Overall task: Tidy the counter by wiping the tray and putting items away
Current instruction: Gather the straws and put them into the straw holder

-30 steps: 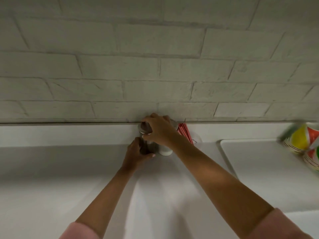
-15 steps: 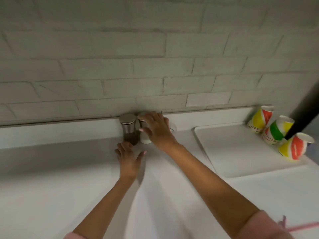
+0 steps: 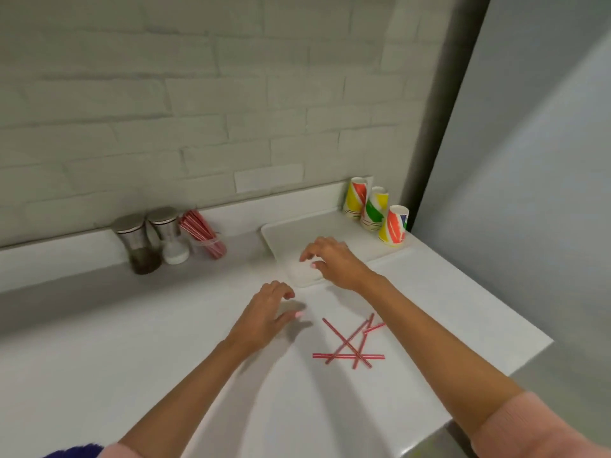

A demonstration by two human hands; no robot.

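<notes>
A white tray (image 3: 297, 230) lies flat on the white counter (image 3: 132, 342), near the back wall. My right hand (image 3: 334, 261) hovers over the tray's near corner, fingers spread, holding nothing. My left hand (image 3: 269, 317) is over the counter just in front of the tray, also open and empty. Several loose red-striped straws (image 3: 347, 345) lie crossed on the counter to the right of my left hand. Against the backsplash stand a pepper shaker (image 3: 137, 244), a salt shaker (image 3: 168, 236) and a clear cup of red straws (image 3: 205, 238).
Three colourful paper cups (image 3: 375, 211) stand upside down at the back right corner, beside the tray. A grey wall panel (image 3: 529, 160) rises on the right, where the counter's edge (image 3: 515, 368) drops off. A purple object (image 3: 72, 452) peeks in at the bottom left.
Both hands let go of the shakers at the wall and pulled back to the right. My view swung right and down, bringing the tray, the cups and the loose straws into sight.
</notes>
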